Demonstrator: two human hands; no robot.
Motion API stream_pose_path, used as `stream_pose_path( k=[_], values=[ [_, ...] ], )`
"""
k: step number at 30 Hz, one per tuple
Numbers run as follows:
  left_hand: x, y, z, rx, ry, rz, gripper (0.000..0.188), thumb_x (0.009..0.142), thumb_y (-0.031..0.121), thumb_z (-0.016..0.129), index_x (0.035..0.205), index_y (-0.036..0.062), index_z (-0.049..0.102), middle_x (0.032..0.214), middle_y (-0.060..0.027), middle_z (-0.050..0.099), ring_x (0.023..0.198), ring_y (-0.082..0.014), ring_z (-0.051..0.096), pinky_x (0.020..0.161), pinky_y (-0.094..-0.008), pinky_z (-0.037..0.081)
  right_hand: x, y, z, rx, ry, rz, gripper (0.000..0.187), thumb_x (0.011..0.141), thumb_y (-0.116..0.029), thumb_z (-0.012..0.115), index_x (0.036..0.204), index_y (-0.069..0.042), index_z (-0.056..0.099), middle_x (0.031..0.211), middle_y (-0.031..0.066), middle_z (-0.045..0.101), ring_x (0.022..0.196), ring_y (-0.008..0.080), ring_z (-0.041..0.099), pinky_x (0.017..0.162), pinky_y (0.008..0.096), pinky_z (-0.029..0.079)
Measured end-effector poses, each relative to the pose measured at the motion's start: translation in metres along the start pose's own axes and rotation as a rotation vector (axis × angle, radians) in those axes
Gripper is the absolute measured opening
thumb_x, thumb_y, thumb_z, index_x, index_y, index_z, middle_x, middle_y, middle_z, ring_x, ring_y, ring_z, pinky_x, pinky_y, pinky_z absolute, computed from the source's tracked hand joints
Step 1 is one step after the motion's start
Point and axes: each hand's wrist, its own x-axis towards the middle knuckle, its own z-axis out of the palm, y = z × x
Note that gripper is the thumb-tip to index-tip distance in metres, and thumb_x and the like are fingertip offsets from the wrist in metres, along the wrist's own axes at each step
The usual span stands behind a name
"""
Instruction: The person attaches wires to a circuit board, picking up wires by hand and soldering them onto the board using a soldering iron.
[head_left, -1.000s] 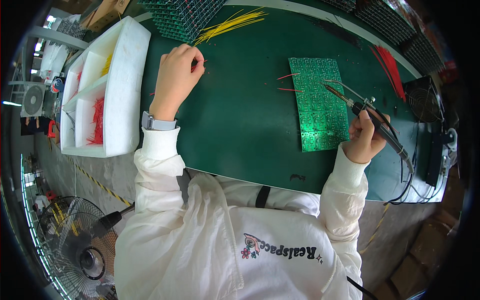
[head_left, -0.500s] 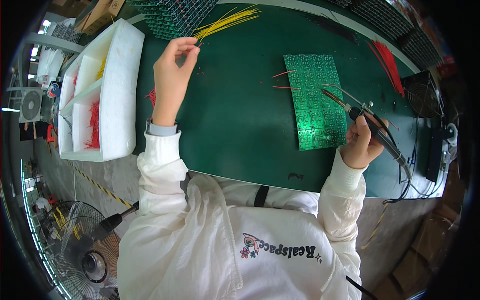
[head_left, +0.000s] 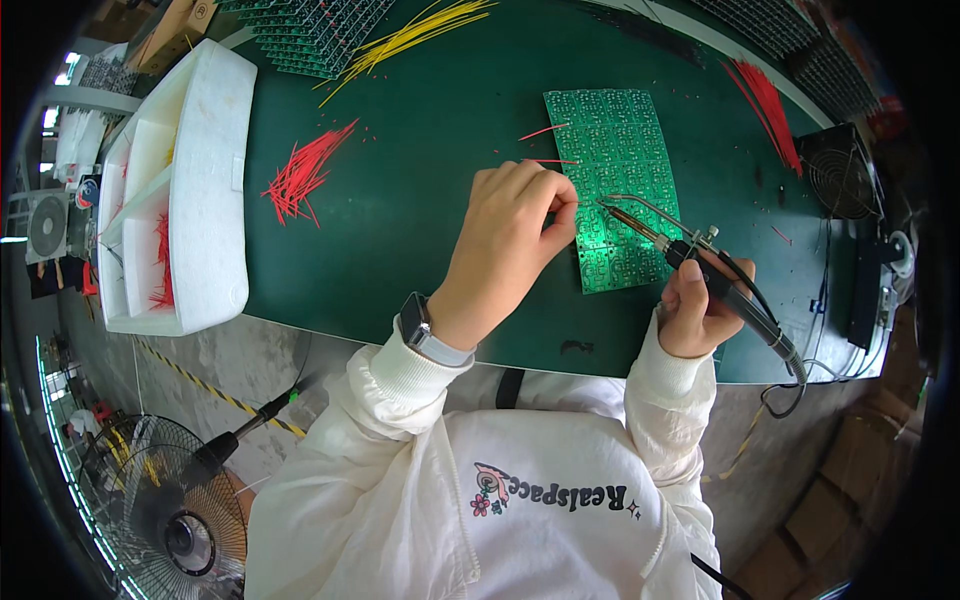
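A green panel of small circuit boards (head_left: 620,150) lies on the table, with two thin red wires (head_left: 545,131) sticking out from its left edge. My right hand (head_left: 700,312) is closed around a soldering iron (head_left: 690,255) that has a thin curved metal tube clamped beside its tip. That tip is over the panel, near its middle. At the panel's left edge, my left hand (head_left: 515,225) is closed in a pinch, fingertips close to the iron's tip. Whatever lies between those fingertips is too small or hidden to make out.
Left of my hands is a pile of red wires (head_left: 308,170), beside a white foam box (head_left: 212,200) with compartments. Yellow wires (head_left: 420,35) and stacked circuit boards (head_left: 310,30) are at the back. More red wires (head_left: 765,115) and a black fan unit (head_left: 842,175) stand at right.
My left hand has come from the far left, near the yellow wires, to the panel's left edge, uncovering the red wire pile. The iron's tip has shifted slightly left and down over the panel.
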Motion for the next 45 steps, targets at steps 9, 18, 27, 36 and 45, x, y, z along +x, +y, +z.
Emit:
stream_pose_path(
  k=[9,18,27,36,45],
  values=[
    [0.0,0.0,0.001,-0.033,-0.023,-0.017,0.018,0.069,-0.003,0.067,0.079,0.007,0.056,0.069,0.0001,0.056,0.064,-0.0156,0.055,0.07,-0.0288,0.04,0.0,0.0,-0.003,-0.047,-0.049,0.023,0.023,0.077,-0.01,0.067,0.084,0.002,0.049,0.064,0.0024,0.047,0.046,0.0062,0.044,0.045,0.019,0.036],
    [-0.002,0.002,0.003,-0.049,-0.008,-0.069,0.017,0.069,-0.002,0.067,0.079,0.0068,0.057,0.069,-0.001,0.058,0.065,-0.0155,0.056,0.069,-0.0286,0.04,0.0,-0.001,-0.001,-0.019,-0.064,0.014,0.022,0.077,-0.01,0.067,0.084,0.002,0.05,0.064,0.0027,0.048,0.045,0.0061,0.045,0.045,0.0187,0.036],
    [-0.002,0.005,0.004,-0.061,0.014,-0.103,0.018,0.067,-0.003,0.068,0.078,0.0066,0.057,0.07,-0.0017,0.058,0.065,-0.0164,0.057,0.069,-0.0281,0.041,0.0,0.0,-0.001,-0.046,-0.062,0.012,0.021,0.076,-0.009,0.067,0.083,0.003,0.051,0.065,0.0025,0.047,0.045,0.0061,0.044,0.045,0.0192,0.036],
    [-0.002,0.007,0.004,-0.028,0.016,-0.089,0.019,0.066,-0.004,0.068,0.077,0.0062,0.056,0.069,-0.0018,0.058,0.065,-0.0168,0.057,0.069,-0.0289,0.041,0.001,0.001,-0.001,-0.072,-0.067,-0.005,0.021,0.076,-0.011,0.067,0.082,0.002,0.051,0.064,0.0021,0.047,0.044,0.006,0.043,0.045,0.0192,0.035],
    [-0.002,0.01,0.002,0.04,-0.002,-0.084,0.018,0.068,-0.002,0.067,0.078,0.0067,0.056,0.07,-0.0016,0.057,0.066,-0.0175,0.057,0.07,-0.0304,0.04,0.007,-0.01,0.008,0.076,0.122,0.008,0.019,0.079,-0.011,0.062,0.084,0.0,0.047,0.055,0.0038,0.047,0.041,0.0074,0.042,0.039,0.0189,0.031]
  ],
)
